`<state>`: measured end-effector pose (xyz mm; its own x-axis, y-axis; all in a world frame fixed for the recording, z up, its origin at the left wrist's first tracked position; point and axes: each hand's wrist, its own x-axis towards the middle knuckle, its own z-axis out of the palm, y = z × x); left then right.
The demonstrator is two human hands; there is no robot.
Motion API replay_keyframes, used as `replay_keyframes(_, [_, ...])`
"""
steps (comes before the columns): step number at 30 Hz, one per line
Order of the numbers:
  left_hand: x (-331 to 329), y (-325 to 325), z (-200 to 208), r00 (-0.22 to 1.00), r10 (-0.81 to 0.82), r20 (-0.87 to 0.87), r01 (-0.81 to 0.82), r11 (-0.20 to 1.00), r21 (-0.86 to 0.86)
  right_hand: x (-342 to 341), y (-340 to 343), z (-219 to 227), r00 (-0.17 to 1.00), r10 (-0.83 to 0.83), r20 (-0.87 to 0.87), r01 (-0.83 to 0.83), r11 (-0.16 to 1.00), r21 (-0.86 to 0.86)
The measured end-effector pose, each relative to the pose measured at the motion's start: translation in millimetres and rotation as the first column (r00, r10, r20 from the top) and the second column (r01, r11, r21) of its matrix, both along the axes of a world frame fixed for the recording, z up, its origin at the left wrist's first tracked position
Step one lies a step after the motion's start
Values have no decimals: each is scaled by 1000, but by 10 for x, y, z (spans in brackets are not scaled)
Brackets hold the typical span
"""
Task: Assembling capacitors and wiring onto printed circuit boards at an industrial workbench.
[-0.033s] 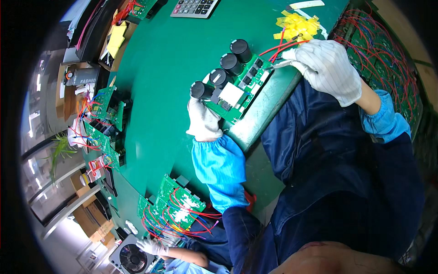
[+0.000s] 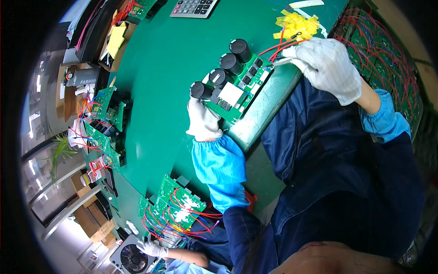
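Note:
A green circuit board (image 2: 239, 119) with several black cylindrical capacitors (image 2: 230, 64) and a white square part (image 2: 231, 94) rests tilted at the table's near edge. My left hand (image 2: 203, 119), in a white glove, grips the board's left end; its fingers are partly hidden behind the board and capacitors. At the right end, my gloved right hand (image 2: 326, 68) is closed in a pinch on a slim, pale pointed tool (image 2: 284, 60), perhaps tweezers. The tool's tip is by the board's corner. Red wires (image 2: 276, 48) run from that corner toward my right fingers.
Yellow tape strips (image 2: 296, 25) lie bunched beyond my right hand. A calculator (image 2: 194, 7) sits at the far edge. Wired boards (image 2: 378, 59) are piled at right; more boards (image 2: 105, 132) stand at left. A co-worker's gloved hand (image 2: 153, 248) is near a fan (image 2: 133, 259), lower left.
My right hand has shifted very slightly, with the tool in it. My left hand and the board stay in place. The co-worker's fingers have moved a little.

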<state>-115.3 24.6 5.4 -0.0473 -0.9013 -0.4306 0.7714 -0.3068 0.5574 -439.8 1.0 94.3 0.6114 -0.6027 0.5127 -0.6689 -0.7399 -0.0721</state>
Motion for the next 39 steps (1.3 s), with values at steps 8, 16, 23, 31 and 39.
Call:
replay_keyframes(8, [-36, -6, 66, 999, 30, 41, -31, 998, 48, -67, -44, -52, 992, -112, 51, 111, 993, 26])
replay_keyframes(16, [-221, 13, 237, 982, 120, 143, -136, 985, 109, -504, -291, -283, 856, -504, -115, 517, 823, 236])
replay_keyframes(23, [-285, 96, 414, 968, 92, 235, -108, 993, 57, -830, -309, -72, 645, -705, -295, 763, 583, 278])
replay_keyframes(31, [-373, 113, 375, 865, 127, 485, -109, 992, -65, -769, -267, -264, 734, -638, -234, 676, 720, 157])
replay_keyframes(39, [-306, 154, 385, 784, 70, 617, 64, 979, -192, -685, -261, -184, 796, -594, -112, 603, 794, 72])
